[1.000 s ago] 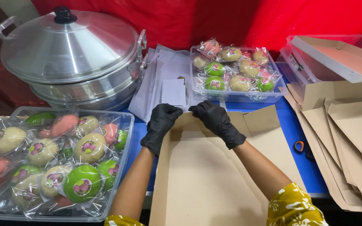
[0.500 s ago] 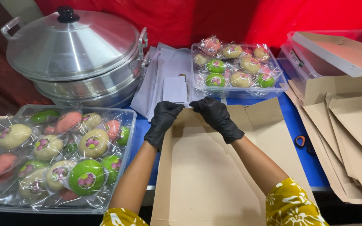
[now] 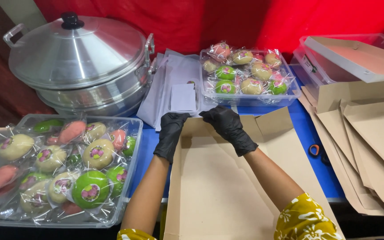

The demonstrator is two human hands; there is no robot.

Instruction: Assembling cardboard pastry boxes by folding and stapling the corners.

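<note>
A flat brown cardboard box blank (image 3: 218, 191) lies in front of me on the blue table. Both my hands wear black gloves. My left hand (image 3: 170, 133) pinches the blank's far left corner flap. My right hand (image 3: 227, 126) grips the far edge just beside it, fingers curled over the cardboard. The far edge is partly raised between the two hands.
A clear tray (image 3: 130, 178) of wrapped green, pink and cream round cakes sits at left. A big metal steamer pot (image 3: 78, 62) stands behind it. A second tray of cakes (image 3: 250, 95), white papers (image 3: 174, 80), stacked cardboard blanks (image 3: 374, 142), a lidded clear bin (image 3: 356, 58) and orange-handled scissors (image 3: 316, 151) lie around.
Both hands have stayed on the far edge of the cardboard, moving slightly closer together; the view has shifted a little.
</note>
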